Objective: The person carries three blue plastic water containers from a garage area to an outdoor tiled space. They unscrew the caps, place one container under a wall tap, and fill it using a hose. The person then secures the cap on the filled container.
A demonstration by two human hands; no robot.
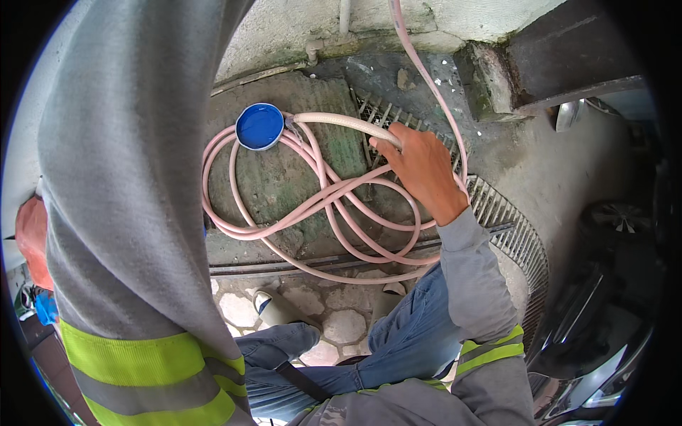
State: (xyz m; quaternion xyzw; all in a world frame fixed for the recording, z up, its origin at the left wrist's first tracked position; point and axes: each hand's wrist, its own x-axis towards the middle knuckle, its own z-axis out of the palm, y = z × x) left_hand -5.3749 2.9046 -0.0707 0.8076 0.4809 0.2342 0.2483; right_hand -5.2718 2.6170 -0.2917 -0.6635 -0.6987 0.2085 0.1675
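Observation:
My right hand [426, 169] is closed around a pale pink hose [341, 121] a short way from its end. That end reaches left to the rim of a round blue tub [260, 126] with a pale edge; I cannot tell whether the tip touches it. More of the hose lies in loose, crossing loops below and between them. My left arm [135, 177], in a grey sleeve with yellow-green bands, rises along the left side and out of the top of the picture, so its hand is hidden.
Under the hose is a mossy concrete slab [270, 92]. A metal drain grate [508, 220] curves along its right side. Another stretch of hose climbs toward the wall [284, 35] at the top. A dark car [604, 305] stands at the right, and hexagonal paving [344, 326] lies around my feet.

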